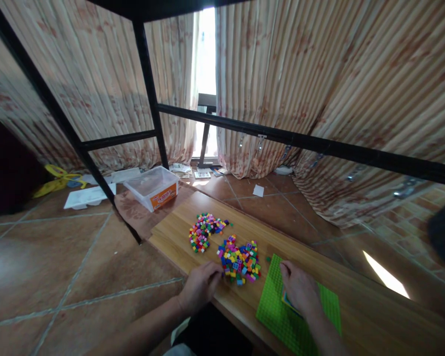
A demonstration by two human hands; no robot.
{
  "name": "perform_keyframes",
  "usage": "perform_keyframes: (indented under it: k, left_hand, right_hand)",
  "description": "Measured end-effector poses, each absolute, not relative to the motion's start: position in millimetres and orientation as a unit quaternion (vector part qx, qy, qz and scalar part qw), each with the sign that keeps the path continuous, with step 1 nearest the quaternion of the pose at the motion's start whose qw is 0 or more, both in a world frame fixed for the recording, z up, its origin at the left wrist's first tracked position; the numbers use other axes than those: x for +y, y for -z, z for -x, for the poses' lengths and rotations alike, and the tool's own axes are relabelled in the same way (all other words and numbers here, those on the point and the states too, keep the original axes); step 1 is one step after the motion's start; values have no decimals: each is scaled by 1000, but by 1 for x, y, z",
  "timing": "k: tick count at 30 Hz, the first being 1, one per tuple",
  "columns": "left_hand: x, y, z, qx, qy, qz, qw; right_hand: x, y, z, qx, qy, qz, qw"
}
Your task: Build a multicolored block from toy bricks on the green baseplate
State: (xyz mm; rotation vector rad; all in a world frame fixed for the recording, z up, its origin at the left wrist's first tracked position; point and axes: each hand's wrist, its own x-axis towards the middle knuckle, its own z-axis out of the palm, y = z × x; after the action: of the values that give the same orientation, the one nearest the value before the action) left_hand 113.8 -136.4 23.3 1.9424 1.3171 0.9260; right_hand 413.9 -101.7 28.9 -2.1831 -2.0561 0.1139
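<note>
A bright green studded plate (pixel 272 299) lies flat on the wooden table (pixel 180 220), coloured pieces (pixel 289 304) on it partly under the curled right hand (pixel 300 287); I cannot tell if it grips any. The left hand (pixel 201 288) has its fingers drawn close together beside a multicoloured brick pile (pixel 239 259), its hold unclear. A curved pile (pixel 200 232) lies beyond. Around are brown tiles (pixel 77 262), a clear box (pixel 139 190) and floral curtains (pixel 259 64).

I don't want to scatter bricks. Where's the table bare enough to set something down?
The table is bare right of the green baseplate and left of the curved brick pile. Crowded: the middle, with the left hand beside the nearer brick pile and the right hand over the baseplate.
</note>
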Motion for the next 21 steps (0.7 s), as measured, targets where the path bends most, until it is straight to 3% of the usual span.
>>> perform_keyframes:
  k: [6, 11, 16, 21]
  left_hand:
    - [-106, -22, -35, 657, -357, -649, 143]
    - [-64, -19, 13, 705, -286, -649, 27]
    - [-17, -18, 30, 722, -188, -666, -24]
    - [11, -12, 26, 740, -157, -654, -31]
  right_hand:
    - [-94, -23, -422, -696, -58, 712, 70]
    - [-84, -22, -420, -702, -64, 704, 79]
    - [-67, -24, -383, -703, -17, 691, 166]
    - [-54, -10, -342, -685, -25, 706, 181]
